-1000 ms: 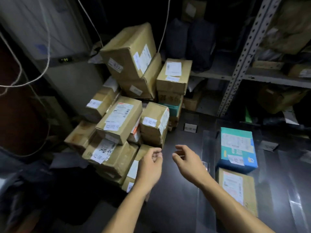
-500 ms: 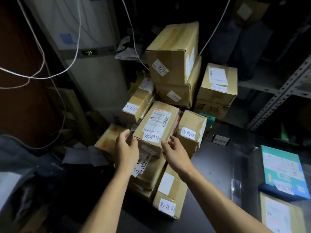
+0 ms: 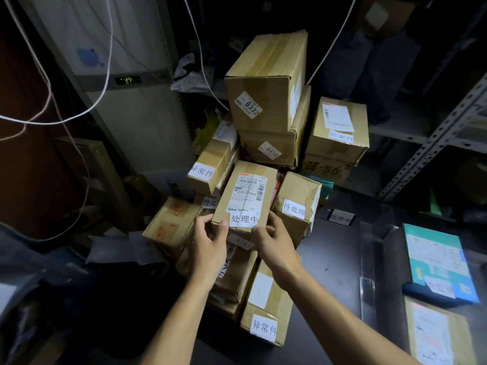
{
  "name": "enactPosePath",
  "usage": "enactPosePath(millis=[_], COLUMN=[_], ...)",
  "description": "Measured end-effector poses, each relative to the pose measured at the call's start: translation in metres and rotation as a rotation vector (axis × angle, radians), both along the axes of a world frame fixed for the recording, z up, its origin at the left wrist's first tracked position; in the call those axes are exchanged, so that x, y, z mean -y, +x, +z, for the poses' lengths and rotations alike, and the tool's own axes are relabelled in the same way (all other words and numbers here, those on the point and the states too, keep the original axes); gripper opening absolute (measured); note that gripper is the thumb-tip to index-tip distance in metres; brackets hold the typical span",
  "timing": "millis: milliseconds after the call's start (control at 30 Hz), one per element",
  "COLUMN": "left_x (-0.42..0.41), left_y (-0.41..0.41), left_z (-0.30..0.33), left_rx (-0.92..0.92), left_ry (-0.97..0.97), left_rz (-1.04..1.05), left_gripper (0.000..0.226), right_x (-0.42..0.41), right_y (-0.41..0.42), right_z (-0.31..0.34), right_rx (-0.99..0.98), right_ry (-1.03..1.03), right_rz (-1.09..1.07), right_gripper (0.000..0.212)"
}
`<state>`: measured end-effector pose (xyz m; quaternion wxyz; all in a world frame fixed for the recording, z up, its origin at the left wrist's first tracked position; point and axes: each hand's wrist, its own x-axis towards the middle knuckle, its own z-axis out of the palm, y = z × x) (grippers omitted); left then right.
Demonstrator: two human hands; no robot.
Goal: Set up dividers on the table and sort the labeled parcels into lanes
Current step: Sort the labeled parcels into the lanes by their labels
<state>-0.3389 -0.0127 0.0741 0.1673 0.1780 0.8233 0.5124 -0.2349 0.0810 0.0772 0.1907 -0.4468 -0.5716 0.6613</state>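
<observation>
Long brown cardboard parcel labelled 处理中 (image 3: pixel 245 198): atop pile at dark worktop (image 3: pixel 334 259) edge. Left hand (image 3: pixel 208 246) and right hand (image 3: pixel 274 241), empty a second ago, now clasp its near end; sorting pick begun.

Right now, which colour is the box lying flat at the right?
Teal box, clearest in the head view.

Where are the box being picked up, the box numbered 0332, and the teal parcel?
Held box (image 3: pixel 246 198): head view, top face at its shipping label.
0332 box (image 3: pixel 263 83): head view, front face above its sticker.
Teal parcel (image 3: pixel 437 262): head view, top face.
</observation>
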Motion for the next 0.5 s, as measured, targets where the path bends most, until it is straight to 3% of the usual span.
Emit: enactPosePath(millis=[200,300,500], left_x=[0.004,0.013,0.037], left_y=[0.016,0.022,0.041], left_z=[0.013,0.01,0.017], left_rx=[-0.04,0.024,0.012], left_ry=[0.027,0.094,0.116], left_rz=[0.058,0.039,0.027], left_gripper=[0.02,0.021,0.042], right_x=[0.001,0.008,0.027], right_y=[0.013,0.024,0.051], right_z=[0.006,0.007,0.014], right_rx=[-0.047,-0.074,-0.111], right_ry=[-0.066,-0.049,0.002], right_rz=[-0.019,-0.002,0.048], right_gripper=[0.053,0.052,0.056])
